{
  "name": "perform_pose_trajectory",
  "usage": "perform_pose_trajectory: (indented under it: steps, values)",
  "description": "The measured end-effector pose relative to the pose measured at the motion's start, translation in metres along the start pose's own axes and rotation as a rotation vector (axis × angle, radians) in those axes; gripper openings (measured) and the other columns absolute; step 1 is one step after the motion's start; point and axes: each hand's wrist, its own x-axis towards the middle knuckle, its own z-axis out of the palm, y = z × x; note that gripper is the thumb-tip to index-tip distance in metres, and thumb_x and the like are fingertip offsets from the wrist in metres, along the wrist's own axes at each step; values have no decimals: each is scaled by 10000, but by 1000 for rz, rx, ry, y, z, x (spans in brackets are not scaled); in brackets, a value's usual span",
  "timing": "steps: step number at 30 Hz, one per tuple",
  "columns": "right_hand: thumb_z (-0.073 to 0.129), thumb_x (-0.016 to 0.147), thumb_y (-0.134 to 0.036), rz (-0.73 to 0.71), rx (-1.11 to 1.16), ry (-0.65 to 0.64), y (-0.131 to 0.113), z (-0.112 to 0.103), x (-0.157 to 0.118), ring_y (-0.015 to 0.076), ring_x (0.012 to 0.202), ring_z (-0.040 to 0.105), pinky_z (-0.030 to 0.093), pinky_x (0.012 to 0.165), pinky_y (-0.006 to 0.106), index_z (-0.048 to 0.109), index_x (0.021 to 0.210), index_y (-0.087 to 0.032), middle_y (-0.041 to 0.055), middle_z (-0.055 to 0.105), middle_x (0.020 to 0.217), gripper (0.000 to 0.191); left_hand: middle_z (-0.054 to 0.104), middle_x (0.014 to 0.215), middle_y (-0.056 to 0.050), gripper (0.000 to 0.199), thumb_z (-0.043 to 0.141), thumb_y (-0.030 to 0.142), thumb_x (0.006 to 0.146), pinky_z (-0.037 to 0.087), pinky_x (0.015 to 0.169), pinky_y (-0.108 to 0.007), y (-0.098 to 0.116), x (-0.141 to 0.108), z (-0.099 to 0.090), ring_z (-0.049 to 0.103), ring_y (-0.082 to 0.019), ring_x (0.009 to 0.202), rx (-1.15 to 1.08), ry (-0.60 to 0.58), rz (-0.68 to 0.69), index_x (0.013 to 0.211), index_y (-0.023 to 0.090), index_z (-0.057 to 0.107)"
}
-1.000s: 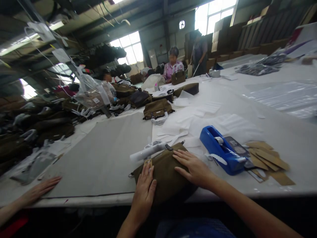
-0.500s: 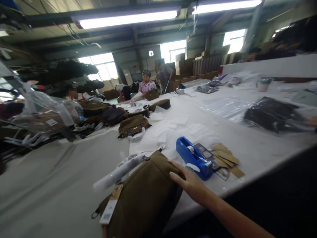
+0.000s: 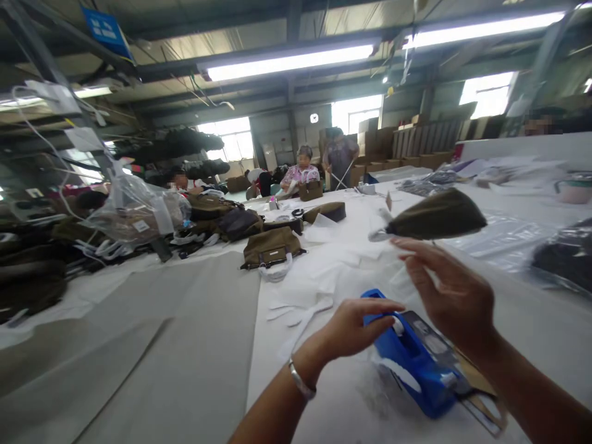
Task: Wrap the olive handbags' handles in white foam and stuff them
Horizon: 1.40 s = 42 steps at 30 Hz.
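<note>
Over the near end of the white table, my left hand (image 3: 354,327) reaches across the upper end of a blue tape dispenser (image 3: 411,370), its fingers stretched out and nothing seen in them. I cannot tell if they touch the dispenser. My right hand (image 3: 451,293) is raised to the right of it, empty, fingers extended and thumb apart. Just beyond my right fingertips is an olive-brown bag (image 3: 437,216) with a tag at its left end. Whether the bag rests on the table or is in the air is unclear. A dark flat object (image 3: 428,336) lies beside the dispenser.
Another brown bag (image 3: 272,248) with a wrapped handle lies farther left, near white sheets (image 3: 305,283). More bags pile at the left beside clear plastic (image 3: 139,203). Dark plastic-wrapped goods (image 3: 567,253) lie at right. A person (image 3: 303,169) sits across the table.
The olive-brown bag has left the near edge and is now farther off to the right. My right hand has come off it; my left hand has come into view above the dispenser.
</note>
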Motion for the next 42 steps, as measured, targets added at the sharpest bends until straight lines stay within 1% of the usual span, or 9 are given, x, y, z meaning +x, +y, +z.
perform_pose_trajectory:
  steps: [3, 7, 14, 21, 25, 27, 32, 37, 42]
  values:
    - [567, 975, -317, 33, 149, -432, 15, 54, -8, 223, 1009, 739, 616, 880, 341, 747, 1114, -263, 39, 774, 1113, 234, 804, 1033, -69, 280, 636, 358, 922, 555, 951, -347, -51, -32, -20, 744, -231, 978, -78, 102, -220, 1088, 202, 798]
    - [530, 956, -320, 47, 240, -831, 54, 166, -7, 227, 988, 748, 623, 850, 351, 750, 1151, -235, 52, 763, 1182, 306, 799, 950, -111, 323, 652, 411, 880, 570, 844, -364, -124, -82, -51, 748, -239, 872, -138, 304, -421, 995, 145, 795]
    - [689, 861, -389, -1, 137, -943, 82, 361, -20, 267, 1135, 713, 532, 1014, 336, 763, 1131, -175, 85, 773, 1156, 352, 776, 945, -147, 432, 620, 458, 866, 555, 708, -308, -193, -121, -64, 728, -201, 779, -317, 524, -578, 1064, 95, 745]
    - [715, 829, -408, 43, 180, -1065, 78, 442, -1, 146, 805, 758, 526, 883, 267, 666, 616, -99, 26, 786, 781, 378, 784, 875, -153, 322, 639, 282, 788, 516, 645, -278, -210, -119, -61, 715, -186, 706, -487, 506, -656, 993, 78, 783]
    - [497, 933, -398, 163, 243, -953, 67, 447, 79, 108, 810, 723, 486, 775, 175, 697, 706, -4, 15, 744, 846, 497, 785, 906, -161, 314, 631, 256, 796, 511, 634, -271, -209, -119, -58, 721, -192, 722, -478, 509, -620, 1004, 80, 788]
    - [671, 875, -359, 232, 283, -838, 53, 435, 126, 137, 736, 703, 537, 739, 222, 729, 768, -55, 1, 718, 717, 328, 782, 951, -151, 334, 638, 272, 815, 507, 620, -264, -205, -121, -61, 721, -189, 729, -464, 510, -583, 1065, 96, 774]
    - [676, 931, -294, 354, 525, -663, -19, 350, 203, 127, 688, 670, 563, 661, 235, 732, 948, -110, 43, 738, 805, 193, 726, 1201, -140, 402, 628, 354, 903, 558, 731, -306, -160, -126, -96, 721, -217, 916, -222, 739, -418, 1255, 171, 692]
    - [661, 947, -351, 667, 956, -729, -94, 251, 172, 142, 635, 645, 565, 591, 243, 703, 876, -118, 60, 703, 746, 247, 666, 1331, -107, 427, 585, 496, 965, 536, 967, -355, -58, -137, -121, 644, -241, 1185, -75, 1232, -144, 1295, 232, 643]
    - [683, 928, -377, 816, 994, -810, -140, 186, 62, 120, 627, 599, 546, 664, 235, 668, 786, -121, 23, 661, 697, 293, 556, 1504, -85, 539, 497, 585, 986, 447, 1129, -421, 14, -165, -88, 484, -290, 1410, -177, 1015, -262, 1407, 261, 588]
